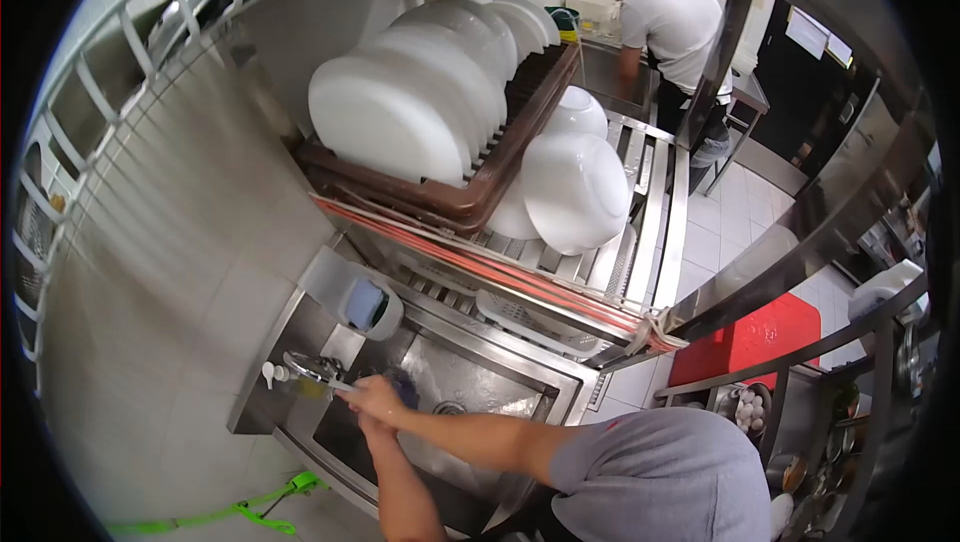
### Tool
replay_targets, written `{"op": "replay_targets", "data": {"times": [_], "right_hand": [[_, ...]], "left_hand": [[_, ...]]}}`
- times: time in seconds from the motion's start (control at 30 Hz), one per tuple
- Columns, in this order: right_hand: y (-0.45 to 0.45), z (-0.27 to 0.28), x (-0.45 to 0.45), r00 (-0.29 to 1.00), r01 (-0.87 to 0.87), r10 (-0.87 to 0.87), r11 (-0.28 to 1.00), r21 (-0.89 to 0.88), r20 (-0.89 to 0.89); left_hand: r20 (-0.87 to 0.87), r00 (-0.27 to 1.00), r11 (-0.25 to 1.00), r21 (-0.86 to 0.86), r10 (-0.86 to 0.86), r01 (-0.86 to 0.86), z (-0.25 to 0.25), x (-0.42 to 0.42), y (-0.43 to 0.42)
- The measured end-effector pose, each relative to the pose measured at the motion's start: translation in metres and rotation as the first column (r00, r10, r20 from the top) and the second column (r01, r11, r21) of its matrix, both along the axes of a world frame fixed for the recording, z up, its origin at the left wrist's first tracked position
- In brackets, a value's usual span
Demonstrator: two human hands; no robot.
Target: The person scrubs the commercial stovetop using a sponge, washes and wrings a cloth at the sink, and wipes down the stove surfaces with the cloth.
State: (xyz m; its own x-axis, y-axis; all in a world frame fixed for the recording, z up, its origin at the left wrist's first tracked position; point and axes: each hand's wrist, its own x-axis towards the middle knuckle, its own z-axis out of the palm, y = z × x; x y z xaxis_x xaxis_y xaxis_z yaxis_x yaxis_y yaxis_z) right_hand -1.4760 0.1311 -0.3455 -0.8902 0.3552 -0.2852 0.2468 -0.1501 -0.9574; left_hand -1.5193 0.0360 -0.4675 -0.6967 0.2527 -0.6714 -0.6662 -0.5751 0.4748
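Observation:
Both my hands meet close to the chrome faucet (312, 367), over the left side of the steel sink (470, 372). My right hand (378, 400) is closed, with its fingertips near the spout; what it holds, if anything, I cannot make out. My left hand (374, 428) lies against it from below, and its fingers are mostly hidden. Behind my right hand a dark bluish thing (402, 385) shows in the sink, too blurred to name. A grey plastic holder (352, 294) with a light blue block in it stands on the sink's back corner.
Above the sink, a brown rack (490, 192) holds several upright white plates (400, 102). White bowls (578, 192) lie on the slatted steel shelf (655, 212). A co-worker (680, 27) stands at a far sink. A red board (750, 337) and a bowl of eggs (748, 409) are at right.

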Motion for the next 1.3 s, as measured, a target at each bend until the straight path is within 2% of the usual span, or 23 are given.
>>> {"op": "replay_targets", "data": {"times": [0.07, 0.13, 0.17, 0.23, 0.3, 0.4, 0.43, 0.5, 0.53, 0.6, 0.63, 0.67, 0.7, 0.73, 0.77, 0.8, 0.83, 0.87, 0.97, 1.03, 1.13, 1.2, 1.3], "right_hand": [[-0.016, 0.003, 0.004, 0.985, 0.154, -0.093, 0.847, 0.509, -0.144], [-0.003, -0.03, -0.017, 0.938, 0.314, -0.148, 0.748, 0.584, -0.315], [0.021, -0.004, -0.017, 0.982, 0.183, -0.153, 0.906, 0.382, -0.108], [0.01, 0.006, -0.006, 0.987, 0.152, -0.114, 0.877, 0.455, -0.112], [-0.019, 0.002, -0.003, 0.983, 0.181, -0.144, 0.867, 0.464, -0.114], [0.0, 0.01, 0.001, 0.993, 0.115, -0.113, 0.919, 0.378, -0.028], [0.011, -0.001, -0.007, 0.981, 0.192, -0.187, 0.899, 0.393, -0.05], [0.023, -0.027, -0.022, 0.953, 0.296, -0.296, 0.846, 0.444, -0.072], [0.033, -0.082, -0.037, 0.935, 0.259, -0.003, 0.691, 0.675, -0.355], [0.058, -0.039, -0.018, 0.969, -0.236, 0.246, 0.889, 0.393, 0.025], [0.053, -0.056, -0.025, 0.895, -0.307, 0.441, 0.722, 0.62, -0.071], [0.054, -0.051, -0.034, 0.704, -0.564, 0.693, 0.411, 0.716, 0.156], [0.056, -0.025, -0.032, 0.565, -0.623, 0.809, 0.293, 0.725, 0.159], [0.056, 0.008, -0.025, 0.589, -0.627, 0.798, 0.347, 0.697, 0.132], [0.058, -0.004, -0.038, 0.62, -0.546, 0.773, 0.304, 0.781, 0.133], [0.064, -0.007, -0.041, 0.701, -0.645, 0.71, 0.587, 0.489, 0.072], [0.072, 0.021, -0.034, 0.708, -0.644, 0.706, 0.63, 0.433, 0.025], [0.085, -0.017, -0.05, 0.721, -0.658, 0.683, 0.729, 0.191, -0.122], [0.109, 0.016, -0.02, 0.654, -0.755, 0.748, 0.638, 0.148, 0.114], [0.112, 0.031, -0.003, 0.566, -0.813, 0.808, 0.515, 0.271, 0.163], [0.121, 0.026, -0.003, 0.592, -0.8, 0.793, 0.557, 0.225, 0.143], [0.108, 0.015, -0.004, 0.865, -0.494, 0.433, 0.821, -0.284, -0.253], [0.027, -0.001, 0.008, 0.963, -0.126, -0.053, 0.781, -0.612, -0.265]], "left_hand": [[-0.086, 0.994, 0.998, -0.01, -0.069, 0.068, 0.027, 0.005, 0.02], [-0.124, 0.987, 0.995, -0.029, -0.101, 0.098, 0.036, 0.006, 0.025], [-0.139, 0.984, 0.993, -0.053, -0.112, 0.106, 0.031, 0.005, 0.026], [-0.284, 0.941, 0.976, -0.167, -0.186, 0.142, -0.011, -0.012, 0.012], [-0.689, 0.434, 0.666, -0.708, -0.58, -0.235, -0.106, -0.046, -0.013], [-0.363, 0.892, 0.95, 0.053, -0.268, 0.307, 0.039, 0.008, 0.005], [-0.132, 0.959, 0.968, -0.052, -0.25, 0.245, 0.05, 0.006, 0.007], [-0.193, 0.94, 0.96, -0.043, -0.28, 0.277, 0.1, 0.03, 0.006], [-0.253, 0.915, 0.949, -0.044, -0.313, 0.313, 0.118, 0.046, -0.001], [-0.391, 0.708, 0.807, -0.349, -0.587, 0.477, 0.079, 0.032, -0.04], [-0.312, 0.601, 0.636, -0.623, -0.736, 0.455, 0.094, 0.034, -0.047], [-0.428, 0.531, 0.647, -0.684, -0.731, 0.339, 0.093, 0.032, -0.047], [-0.275, 0.345, 0.32, -0.944, -0.898, 0.079, 0.1, 0.025, -0.044], [-0.319, 0.204, 0.328, -0.945, -0.925, 0.009, 0.097, 0.018, -0.041], [-0.537, 0.257, 0.595, -0.718, -0.804, 0.361, 0.097, 0.008, -0.035], [-0.462, 0.173, 0.493, -0.838, -0.87, 0.236, 0.099, -0.002, -0.031], [-0.293, 0.283, 0.359, -0.906, -0.914, 0.223, 0.129, 0.006, -0.023], [-0.444, 0.271, 0.472, -0.88, -0.854, 0.047, 0.112, 0.002, -0.025], [-0.392, 0.503, 0.561, -0.791, -0.77, 0.243, 0.128, 0.001, -0.017], [-0.619, 0.677, 0.914, -0.326, -0.398, 0.24, 0.122, 0.004, -0.016], [-0.609, 0.791, 0.991, 0.062, -0.058, 0.121, 0.141, 0.022, -0.012], [-0.535, 0.844, 0.993, 0.089, -0.021, 0.082, 0.107, 0.017, -0.006], [-0.181, 0.983, 0.991, -0.131, -0.024, 0.0, 0.051, 0.016, 0.005]]}}
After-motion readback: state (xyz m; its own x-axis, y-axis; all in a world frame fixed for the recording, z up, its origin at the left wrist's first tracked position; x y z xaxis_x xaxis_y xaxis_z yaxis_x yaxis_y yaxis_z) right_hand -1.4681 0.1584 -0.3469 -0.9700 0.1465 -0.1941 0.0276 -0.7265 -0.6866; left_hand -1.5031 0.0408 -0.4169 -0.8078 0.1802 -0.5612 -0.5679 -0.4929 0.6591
